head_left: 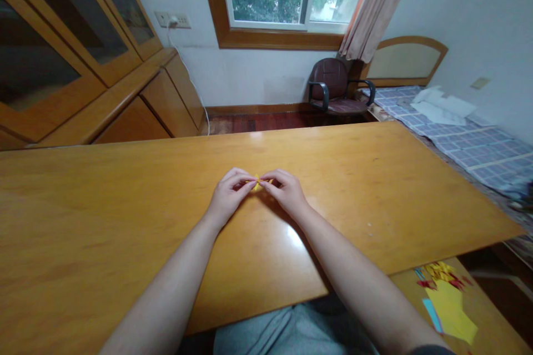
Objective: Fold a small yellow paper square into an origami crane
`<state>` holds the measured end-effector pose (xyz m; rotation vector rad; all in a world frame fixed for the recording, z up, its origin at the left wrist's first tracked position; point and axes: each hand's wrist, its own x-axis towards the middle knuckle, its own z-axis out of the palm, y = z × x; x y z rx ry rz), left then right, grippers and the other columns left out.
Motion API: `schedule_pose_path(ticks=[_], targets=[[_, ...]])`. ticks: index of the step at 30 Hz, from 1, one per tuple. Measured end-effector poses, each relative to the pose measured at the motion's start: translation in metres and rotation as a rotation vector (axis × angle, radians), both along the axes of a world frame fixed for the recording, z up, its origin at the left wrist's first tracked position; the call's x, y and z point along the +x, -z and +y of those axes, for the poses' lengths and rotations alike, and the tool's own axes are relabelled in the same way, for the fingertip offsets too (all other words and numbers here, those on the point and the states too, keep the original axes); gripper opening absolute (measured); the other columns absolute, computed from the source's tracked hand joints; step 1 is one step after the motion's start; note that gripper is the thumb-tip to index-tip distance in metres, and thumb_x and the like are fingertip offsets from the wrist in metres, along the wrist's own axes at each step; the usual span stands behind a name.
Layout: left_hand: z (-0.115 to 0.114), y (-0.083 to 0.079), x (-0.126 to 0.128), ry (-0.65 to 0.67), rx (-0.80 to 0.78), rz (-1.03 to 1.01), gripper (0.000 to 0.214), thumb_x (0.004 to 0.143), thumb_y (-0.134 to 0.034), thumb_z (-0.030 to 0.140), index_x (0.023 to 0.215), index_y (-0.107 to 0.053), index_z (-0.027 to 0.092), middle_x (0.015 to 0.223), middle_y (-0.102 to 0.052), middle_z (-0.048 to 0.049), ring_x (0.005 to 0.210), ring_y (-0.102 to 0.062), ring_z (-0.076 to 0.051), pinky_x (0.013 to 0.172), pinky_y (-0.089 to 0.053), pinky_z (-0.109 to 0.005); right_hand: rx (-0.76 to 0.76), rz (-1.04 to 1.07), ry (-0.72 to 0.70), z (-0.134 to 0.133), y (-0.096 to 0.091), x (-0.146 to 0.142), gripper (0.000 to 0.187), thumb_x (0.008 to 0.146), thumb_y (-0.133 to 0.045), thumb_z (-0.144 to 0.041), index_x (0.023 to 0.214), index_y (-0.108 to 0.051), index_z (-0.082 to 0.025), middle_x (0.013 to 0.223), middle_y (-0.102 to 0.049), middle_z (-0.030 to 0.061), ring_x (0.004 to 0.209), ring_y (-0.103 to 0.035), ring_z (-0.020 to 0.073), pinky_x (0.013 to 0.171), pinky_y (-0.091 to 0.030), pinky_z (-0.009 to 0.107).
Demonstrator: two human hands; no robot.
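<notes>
A small piece of yellow folded paper (pixel 257 183) is pinched between my two hands, just over the middle of the wooden table (pixel 145 222). My left hand (pixel 230 191) grips it from the left with thumb and forefinger. From the right, my right hand (pixel 286 187) closes thumb and forefinger on the same piece. The fingertips of both hands nearly meet and cover most of the paper, so its exact folded shape is hard to make out.
At the lower right, a lower surface holds yellow paper sheets (pixel 449 310), a blue sheet (pixel 432 315) and a heap of small yellow and red pieces (pixel 442 273). Beyond the table stand a brown armchair (pixel 333 86), a bed (pixel 478 144) and a wooden cabinet (pixel 137 116).
</notes>
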<state>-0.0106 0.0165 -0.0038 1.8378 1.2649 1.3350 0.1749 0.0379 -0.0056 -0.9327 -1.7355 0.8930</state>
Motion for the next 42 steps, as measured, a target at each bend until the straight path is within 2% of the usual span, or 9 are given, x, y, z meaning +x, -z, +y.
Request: schedule_pose_path(ticks=[10,15,20,24,28,42], targets=[[-0.002,-0.004,0.001,-0.005,-0.025,-0.003,0.013,0.083,-0.068,0.034,0.087,-0.073,0.023,0.087,-0.064,-0.0038,0.084,-0.061,-0.017,0.074,-0.051,-0.029,0.047,-0.045,0.004,0.0,0.001,0.0,0.012,0.085,-0.066,-0.031,0.08,-0.073,-0.022,0.08,-0.07,0.004,0.069,-0.059,0.0154,0.068,-0.046,0.028],[-0.002,-0.003,0.0,-0.025,-0.103,-0.162,0.019,0.086,-0.063,0.037,0.094,-0.07,0.021,0.092,-0.062,-0.0031,0.077,-0.065,-0.016,0.074,-0.054,-0.03,0.009,-0.01,0.025,0.002,0.004,0.001,0.012,0.084,-0.067,-0.031,0.081,-0.072,-0.021,0.081,-0.069,0.0039,0.068,-0.059,0.0148,0.067,-0.046,0.028],[-0.001,-0.002,-0.001,-0.069,-0.137,-0.24,0.02,0.088,-0.06,0.037,0.092,-0.069,0.019,0.09,-0.062,-0.0029,0.075,-0.065,-0.014,0.073,-0.054,-0.029,-0.068,0.069,0.045,0.003,0.007,0.002,0.014,0.083,-0.068,-0.034,0.081,-0.072,-0.02,0.081,-0.07,0.0037,0.068,-0.059,0.0144,0.067,-0.047,0.027],[0.001,0.001,-0.001,-0.068,-0.154,-0.199,0.017,0.085,-0.064,0.034,0.092,-0.069,0.019,0.09,-0.062,-0.0018,0.075,-0.064,-0.014,0.074,-0.053,-0.027,-0.174,0.148,0.047,0.004,0.007,0.001,0.019,0.08,-0.07,-0.037,0.082,-0.072,-0.019,0.083,-0.069,0.0036,0.067,-0.06,0.0139,0.064,-0.048,0.025],[0.002,0.004,-0.001,-0.044,-0.143,-0.15,0.014,0.082,-0.067,0.032,0.085,-0.069,0.019,0.084,-0.062,-0.0015,0.077,-0.063,-0.015,0.073,-0.051,-0.027,-0.219,0.185,0.043,0.003,0.006,0.0,0.021,0.078,-0.071,-0.04,0.081,-0.072,-0.019,0.083,-0.069,0.0034,0.067,-0.061,0.0138,0.063,-0.049,0.025],[0.001,0.004,0.0,-0.051,-0.106,-0.102,0.01,0.081,-0.068,0.029,0.082,-0.069,0.019,0.084,-0.063,-0.0019,0.082,-0.061,-0.016,0.075,-0.049,-0.028,-0.139,0.134,0.027,0.002,0.007,-0.002,0.017,0.079,-0.071,-0.035,0.079,-0.071,-0.018,0.081,-0.069,0.003,0.063,-0.058,0.0119,0.061,-0.048,0.024]])
